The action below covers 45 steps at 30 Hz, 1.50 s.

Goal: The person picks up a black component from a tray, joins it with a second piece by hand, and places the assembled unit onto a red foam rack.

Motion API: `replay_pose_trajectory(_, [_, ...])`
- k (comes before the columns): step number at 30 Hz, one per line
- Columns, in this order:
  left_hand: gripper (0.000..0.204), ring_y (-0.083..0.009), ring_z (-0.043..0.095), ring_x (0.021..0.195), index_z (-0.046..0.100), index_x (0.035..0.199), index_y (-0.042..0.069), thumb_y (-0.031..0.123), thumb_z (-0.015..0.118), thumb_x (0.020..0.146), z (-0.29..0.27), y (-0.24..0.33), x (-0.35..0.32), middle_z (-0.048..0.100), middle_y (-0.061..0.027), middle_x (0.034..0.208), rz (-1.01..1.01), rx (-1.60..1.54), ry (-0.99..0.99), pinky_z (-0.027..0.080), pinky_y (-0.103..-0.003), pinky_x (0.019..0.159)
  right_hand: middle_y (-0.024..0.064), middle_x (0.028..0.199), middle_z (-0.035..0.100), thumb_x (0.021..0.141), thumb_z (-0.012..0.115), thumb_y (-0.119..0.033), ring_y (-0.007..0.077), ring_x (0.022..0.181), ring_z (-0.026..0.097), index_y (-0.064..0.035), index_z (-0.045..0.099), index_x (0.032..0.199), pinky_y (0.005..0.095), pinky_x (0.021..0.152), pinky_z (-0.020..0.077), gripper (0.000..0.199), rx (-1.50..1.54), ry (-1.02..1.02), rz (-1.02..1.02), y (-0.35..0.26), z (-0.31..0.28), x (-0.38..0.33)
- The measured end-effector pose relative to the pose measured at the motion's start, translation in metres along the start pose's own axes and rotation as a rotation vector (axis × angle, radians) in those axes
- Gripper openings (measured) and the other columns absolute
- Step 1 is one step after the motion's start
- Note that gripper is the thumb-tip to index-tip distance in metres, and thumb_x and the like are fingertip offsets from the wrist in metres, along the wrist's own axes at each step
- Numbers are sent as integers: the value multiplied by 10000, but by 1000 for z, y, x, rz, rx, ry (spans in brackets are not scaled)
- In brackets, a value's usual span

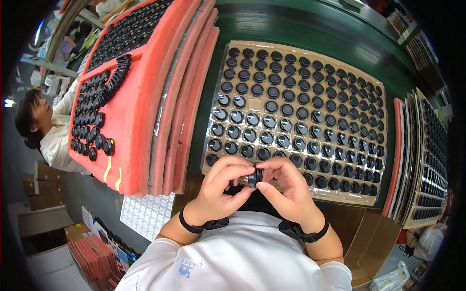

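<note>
Between my two hands, in front of my chest, is a small black cylindrical part [253,180] with a ridged edge. My left hand [222,188] pinches it from the left with thumb and fingertips. From the other side the fingers and thumb of my right hand [290,186] close on the same part. Just beyond my hands lies a wide clear plastic tray [231,43] with a brown layer under it. Rows of similar round black parts [287,110] sit in its pockets. One pocket [255,105] toward the left shows bare brown.
On the left rises a stack of red foam trays [141,97], its top one holding many black parts. Another stack of loaded trays [412,160] stands at right. Beneath the middle tray is a green work surface [291,24]. A person in white [56,133] is at far left.
</note>
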State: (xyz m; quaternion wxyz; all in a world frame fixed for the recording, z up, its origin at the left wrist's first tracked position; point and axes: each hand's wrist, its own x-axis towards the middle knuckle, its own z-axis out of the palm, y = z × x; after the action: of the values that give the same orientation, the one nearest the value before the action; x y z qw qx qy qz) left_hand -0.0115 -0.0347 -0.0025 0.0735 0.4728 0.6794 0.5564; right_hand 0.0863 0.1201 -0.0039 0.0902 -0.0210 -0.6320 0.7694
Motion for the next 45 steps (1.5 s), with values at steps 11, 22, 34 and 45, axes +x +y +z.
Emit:
replay_pose_trajectory(11, [452, -117, 501, 682, 550, 1112, 7, 28, 730, 698, -7, -3, -6, 553, -117, 1016, -46, -21, -9, 425, -222, 568, 52, 973, 493, 833, 587, -14, 122, 838, 468, -4, 499, 1098, 257, 783, 395, 280, -174, -26, -35, 2, 3, -1])
replay_pose_trajectory(22, [427, -110, 482, 653, 534, 1115, 11, 53, 719, 733, -3, -1, -12, 558, -103, 1027, -122, -165, -11, 425, -229, 583, 62, 861, 531, 809, 613, -13, 137, 760, 501, -8, 519, 1043, 251, 710, 415, 252, -307, 83, -108, 7, 10, -3])
replay_pose_trajectory(34, [375, -81, 462, 682, 530, 1094, -7, 21, 688, 755, -7, -11, -14, 561, -78, 1048, -396, -584, 35, 418, -223, 656, 28, 879, 519, 941, 479, -143, 92, 816, 486, -2, 492, 1051, 227, 734, 410, 179, 420, 66, 207, 14, 11, 8])
replay_pose_trajectory(45, [390, -86, 511, 757, 504, 1115, -20, 45, 689, 778, -3, -4, -18, 557, -100, 1080, -303, -433, 26, 445, -237, 724, 51, 786, 522, 960, 441, -231, 127, 688, 470, -5, 486, 1055, 267, 640, 395, 249, 355, 88, 47, 17, 14, 6])
